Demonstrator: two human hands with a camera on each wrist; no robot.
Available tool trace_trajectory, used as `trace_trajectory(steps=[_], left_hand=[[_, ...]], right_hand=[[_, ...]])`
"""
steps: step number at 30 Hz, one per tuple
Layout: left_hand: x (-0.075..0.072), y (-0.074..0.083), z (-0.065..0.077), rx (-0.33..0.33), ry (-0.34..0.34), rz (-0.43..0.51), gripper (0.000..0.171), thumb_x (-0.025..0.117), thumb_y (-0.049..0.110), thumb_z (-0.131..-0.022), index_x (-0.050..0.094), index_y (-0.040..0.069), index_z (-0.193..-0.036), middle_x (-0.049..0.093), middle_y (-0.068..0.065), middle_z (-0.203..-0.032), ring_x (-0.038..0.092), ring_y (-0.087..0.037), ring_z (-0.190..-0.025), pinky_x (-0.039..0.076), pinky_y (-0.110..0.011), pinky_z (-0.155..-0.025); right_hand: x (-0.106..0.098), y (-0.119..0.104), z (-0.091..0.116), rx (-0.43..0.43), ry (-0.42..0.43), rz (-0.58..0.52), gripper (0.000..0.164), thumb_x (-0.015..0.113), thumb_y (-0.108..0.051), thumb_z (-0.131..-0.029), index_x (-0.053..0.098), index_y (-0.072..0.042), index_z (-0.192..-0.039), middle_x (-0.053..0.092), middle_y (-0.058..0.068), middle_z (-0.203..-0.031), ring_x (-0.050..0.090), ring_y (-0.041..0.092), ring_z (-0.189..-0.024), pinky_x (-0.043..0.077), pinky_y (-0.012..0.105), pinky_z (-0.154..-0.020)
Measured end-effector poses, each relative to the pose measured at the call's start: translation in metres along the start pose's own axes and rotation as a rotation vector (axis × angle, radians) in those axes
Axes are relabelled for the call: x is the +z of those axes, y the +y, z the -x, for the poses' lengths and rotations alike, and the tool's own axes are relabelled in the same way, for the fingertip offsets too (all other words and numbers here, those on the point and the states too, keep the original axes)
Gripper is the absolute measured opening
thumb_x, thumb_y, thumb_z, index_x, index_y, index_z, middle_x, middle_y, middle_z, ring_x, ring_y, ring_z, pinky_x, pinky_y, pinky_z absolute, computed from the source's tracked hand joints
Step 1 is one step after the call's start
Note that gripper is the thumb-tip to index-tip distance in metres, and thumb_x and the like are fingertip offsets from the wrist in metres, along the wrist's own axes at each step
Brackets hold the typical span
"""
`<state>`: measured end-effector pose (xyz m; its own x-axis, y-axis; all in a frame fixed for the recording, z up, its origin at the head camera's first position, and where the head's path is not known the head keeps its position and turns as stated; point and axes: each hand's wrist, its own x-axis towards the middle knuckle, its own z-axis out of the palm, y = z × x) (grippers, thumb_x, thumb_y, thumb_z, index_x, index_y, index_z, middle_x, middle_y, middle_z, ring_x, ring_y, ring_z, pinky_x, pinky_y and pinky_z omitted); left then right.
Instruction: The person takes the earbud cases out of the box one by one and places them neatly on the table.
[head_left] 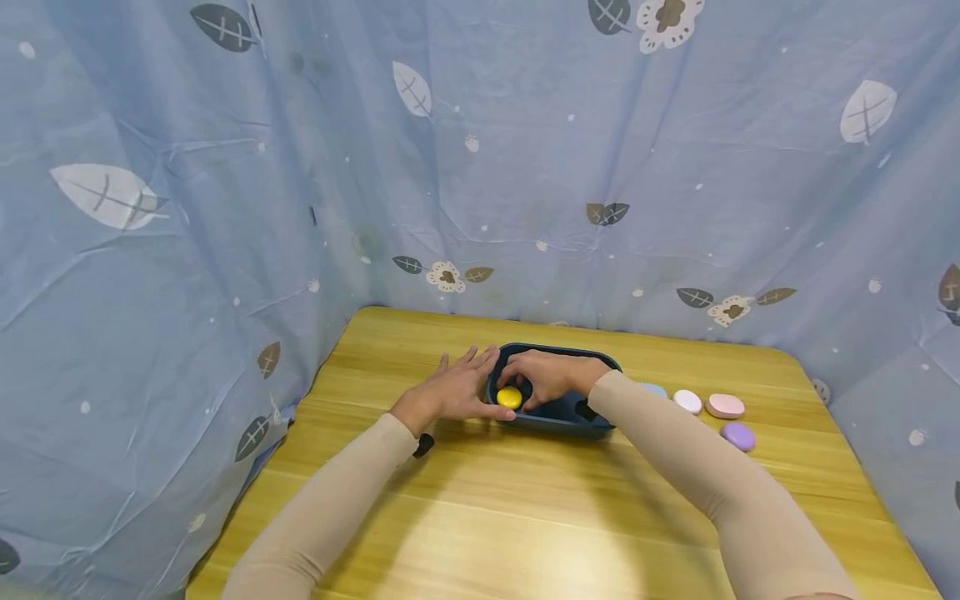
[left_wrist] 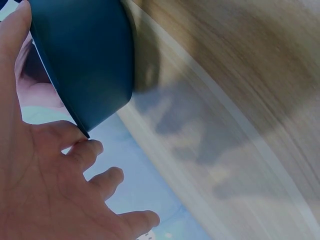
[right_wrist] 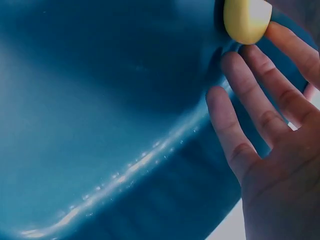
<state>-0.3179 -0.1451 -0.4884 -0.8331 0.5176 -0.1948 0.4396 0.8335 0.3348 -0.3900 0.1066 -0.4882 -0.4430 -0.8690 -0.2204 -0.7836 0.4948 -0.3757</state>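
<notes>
A dark blue rectangular tray with raised sides (head_left: pixel 566 427) rests on the wooden table. Inside its left end is a smooth yellow rounded piece (head_left: pixel 509 397), like a soap bar. My right hand (head_left: pixel 551 375) reaches into the tray with thumb and index finger at this piece. In the right wrist view, the index fingertip touches the yellow piece (right_wrist: pixel 246 21) and the other fingers stretch along the tray wall. My left hand (head_left: pixel 457 392) touches the tray's left end with fingers spread, its thumb along the front rim. The left wrist view shows the tray's outer wall (left_wrist: pixel 90 60).
Right of the tray lie a light blue piece (head_left: pixel 655 389) partly behind the right sleeve, a white one (head_left: pixel 687 402), a pink one (head_left: pixel 725 407) and a purple one (head_left: pixel 738 436). A patterned blue curtain (head_left: pixel 525 167) stands behind the wooden table (head_left: pixel 510 517).
</notes>
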Motion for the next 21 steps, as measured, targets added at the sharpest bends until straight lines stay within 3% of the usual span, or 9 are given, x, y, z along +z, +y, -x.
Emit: trace_trajectory(steps=[11,21], left_hand=[[0.003,0.000,-0.001,-0.008,0.000,-0.002,0.131,0.065,0.094,-0.098,0.006,0.020,-0.190,0.006,-0.002,-0.200,0.005,-0.038,-0.186,0.003,-0.085,-0.142],[0.002,-0.001,-0.001,-0.015,0.001,-0.002,0.133,0.065,0.095,-0.097,0.005,0.020,-0.190,0.006,-0.003,-0.200,0.006,-0.038,-0.186,0.004,-0.085,-0.142]], right_hand=[[0.005,0.002,-0.003,-0.017,0.047,-0.020,0.043,0.096,-0.014,-0.100,0.080,-0.014,-0.140,0.077,0.007,-0.142,0.078,0.018,-0.118,0.068,0.035,-0.106],[-0.010,0.003,0.021,-0.003,0.176,-0.063,0.044,0.095,-0.021,-0.102,0.079,-0.015,-0.142,0.077,0.005,-0.141,0.074,0.019,-0.116,0.067,0.045,-0.107]])
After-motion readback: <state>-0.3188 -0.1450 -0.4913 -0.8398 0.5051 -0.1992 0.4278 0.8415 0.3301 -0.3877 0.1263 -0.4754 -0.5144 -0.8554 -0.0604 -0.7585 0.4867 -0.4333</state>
